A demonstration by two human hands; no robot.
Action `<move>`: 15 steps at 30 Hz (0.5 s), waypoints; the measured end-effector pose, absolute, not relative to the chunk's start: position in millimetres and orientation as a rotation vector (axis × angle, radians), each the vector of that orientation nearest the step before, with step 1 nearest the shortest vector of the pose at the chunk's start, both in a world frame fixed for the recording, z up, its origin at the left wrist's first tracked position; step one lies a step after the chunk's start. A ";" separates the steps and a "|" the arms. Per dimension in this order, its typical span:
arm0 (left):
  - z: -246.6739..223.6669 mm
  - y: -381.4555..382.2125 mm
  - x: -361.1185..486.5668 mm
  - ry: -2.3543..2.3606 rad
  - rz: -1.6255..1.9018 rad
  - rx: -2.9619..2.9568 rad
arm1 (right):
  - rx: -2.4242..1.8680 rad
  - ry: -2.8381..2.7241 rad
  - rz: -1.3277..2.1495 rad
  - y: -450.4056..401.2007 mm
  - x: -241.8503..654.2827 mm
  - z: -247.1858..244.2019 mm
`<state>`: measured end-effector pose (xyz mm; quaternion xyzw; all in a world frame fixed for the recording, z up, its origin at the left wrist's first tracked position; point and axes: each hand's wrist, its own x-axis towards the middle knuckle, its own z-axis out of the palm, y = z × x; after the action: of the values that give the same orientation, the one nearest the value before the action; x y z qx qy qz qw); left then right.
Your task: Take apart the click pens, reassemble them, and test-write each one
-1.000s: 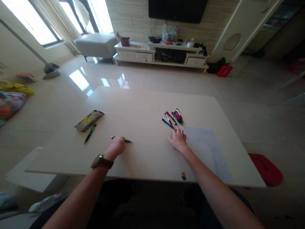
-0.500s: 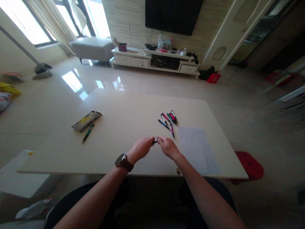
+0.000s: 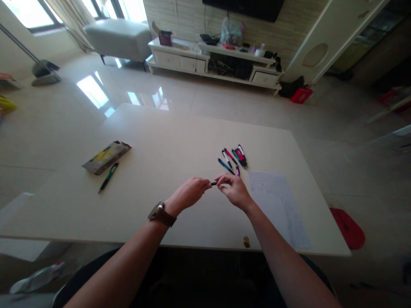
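Observation:
A small dark pen-like object point(image 3: 213, 184) is pinched between my two hands over the white table point(image 3: 173, 149). My left hand point(image 3: 192, 191), with a watch on its wrist, closes on its left end. The fingertips of my right hand point(image 3: 233, 188) grip the right end, thumb and forefinger bent round. Just beyond my right hand lie several pens point(image 3: 238, 155) in a loose group, a purple one point(image 3: 238, 170) partly behind my fingers. A written sheet of paper point(image 3: 279, 201) lies to the right, partly under my right forearm.
On the table's left lie an open grey and yellow box point(image 3: 107, 158) and a green pen point(image 3: 108, 178). A small sticker point(image 3: 246, 242) is at the near edge. A red stool point(image 3: 348, 229) stands right of the table. A TV cabinet point(image 3: 180, 60) is across the floor.
The view has tilted down and shifted. Both hands still hold the dark object; the fingers of my right hand have changed their hold and are more arched, and its hand now covers part of the purple pen.

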<state>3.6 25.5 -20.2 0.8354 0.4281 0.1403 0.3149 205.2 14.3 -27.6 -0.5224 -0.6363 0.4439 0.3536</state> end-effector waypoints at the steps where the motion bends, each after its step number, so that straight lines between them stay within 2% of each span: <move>1: -19.7 28.7 1.9 1.128 0.378 2.208 | -1.359 -1.607 1.185 17.1 204.3 -28.2; 5: -17.6 36.5 -3.3 1.099 0.391 2.242 | -1.613 -1.568 1.287 21.9 203.8 -29.8; 8: -15.7 37.2 -6.9 1.124 0.384 2.244 | -1.540 -1.620 1.166 20.1 204.4 -27.6; 13: -12.5 31.6 -11.3 1.142 0.375 2.274 | -1.509 -1.519 1.414 16.1 203.4 -26.8; 15: -11.3 28.6 -11.7 1.155 0.369 2.285 | -1.486 -1.555 1.334 14.0 202.4 -26.7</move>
<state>-11.7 28.6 -11.3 0.8496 0.4294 0.1372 0.2738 202.4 14.0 -26.7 -0.5602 -0.5859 0.5026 0.3006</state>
